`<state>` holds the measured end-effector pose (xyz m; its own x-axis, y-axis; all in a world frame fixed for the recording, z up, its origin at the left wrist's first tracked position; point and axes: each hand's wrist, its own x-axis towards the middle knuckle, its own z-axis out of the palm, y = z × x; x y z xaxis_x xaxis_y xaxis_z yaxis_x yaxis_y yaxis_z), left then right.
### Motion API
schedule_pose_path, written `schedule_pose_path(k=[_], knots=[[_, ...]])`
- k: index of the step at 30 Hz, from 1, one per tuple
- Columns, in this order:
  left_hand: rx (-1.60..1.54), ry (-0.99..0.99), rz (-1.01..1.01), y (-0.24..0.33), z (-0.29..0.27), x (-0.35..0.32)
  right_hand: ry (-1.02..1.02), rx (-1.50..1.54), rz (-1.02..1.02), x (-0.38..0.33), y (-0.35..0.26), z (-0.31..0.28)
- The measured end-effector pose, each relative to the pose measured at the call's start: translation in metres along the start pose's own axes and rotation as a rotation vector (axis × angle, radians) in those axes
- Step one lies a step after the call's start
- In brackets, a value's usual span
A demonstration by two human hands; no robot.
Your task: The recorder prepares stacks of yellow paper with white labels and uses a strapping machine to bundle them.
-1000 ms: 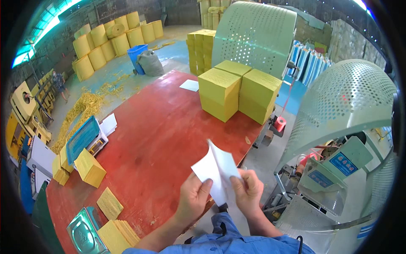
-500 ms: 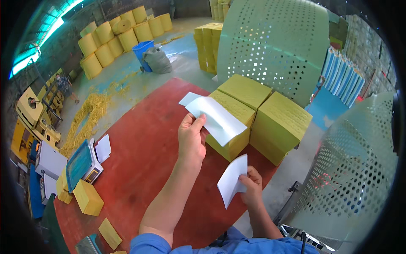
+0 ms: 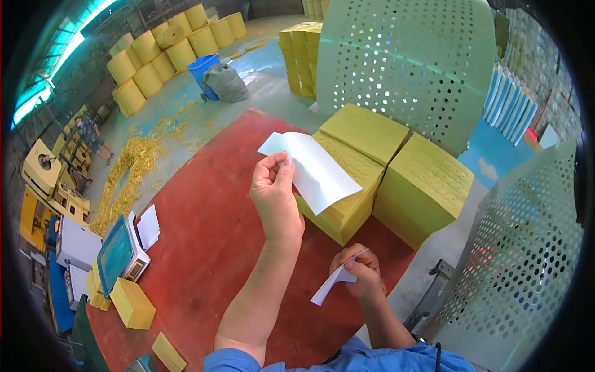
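My left hand (image 3: 273, 177) pinches a white paper sheet (image 3: 322, 180) by its left end, thumb on top. The sheet slants down to the right over the nearest yellow paper stack (image 3: 344, 214); whether it touches the stack I cannot tell. Lower and to the right, above the red table (image 3: 204, 242), my right hand (image 3: 361, 276) is closed on a smaller white paper piece (image 3: 328, 286), seen nearly edge-on. Two more yellow stacks stand tight against the first, one behind it (image 3: 365, 131) and one to its right (image 3: 427, 186).
A digital scale (image 3: 124, 251), loose white papers (image 3: 148, 227) and a yellow block (image 3: 132, 304) lie along the table's left side. Large perforated metal guards (image 3: 403, 68) rise behind and at the right (image 3: 502, 266). A person (image 3: 92, 133) stands far left, near yellow shreds (image 3: 130, 173).
My right hand has turned its paper from broadside to nearly edge-on and lowered slightly. The left hand's sheet lies flatter to view. The view has shifted a little.
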<state>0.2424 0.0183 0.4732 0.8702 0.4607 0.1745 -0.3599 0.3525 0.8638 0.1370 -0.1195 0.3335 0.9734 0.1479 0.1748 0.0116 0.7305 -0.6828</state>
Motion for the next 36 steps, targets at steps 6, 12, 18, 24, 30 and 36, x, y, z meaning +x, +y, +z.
schedule_pose_path(k=[6,12,18,24,30,36], knots=[[-0.093,-0.073,-0.03,-0.003,0.01,0.0,0.027,-0.007,0.052,-0.004,0.0,-0.001],[0.507,-0.084,0.108,-0.015,0.001,-0.009,0.087,0.012,0.055,0.0,-0.005,-0.005],[0.712,-0.063,0.198,-0.019,-0.004,-0.011,0.131,0.055,0.037,0.003,-0.008,0.0],[0.659,0.013,0.212,-0.014,0.009,-0.003,0.164,0.108,0.031,0.006,-0.007,0.0],[0.714,-0.024,0.243,-0.027,0.004,-0.003,0.167,0.114,0.034,0.009,-0.004,-0.008],[0.738,-0.084,0.227,-0.021,0.004,-0.007,0.152,0.174,-0.051,0.023,-0.014,-0.009]])
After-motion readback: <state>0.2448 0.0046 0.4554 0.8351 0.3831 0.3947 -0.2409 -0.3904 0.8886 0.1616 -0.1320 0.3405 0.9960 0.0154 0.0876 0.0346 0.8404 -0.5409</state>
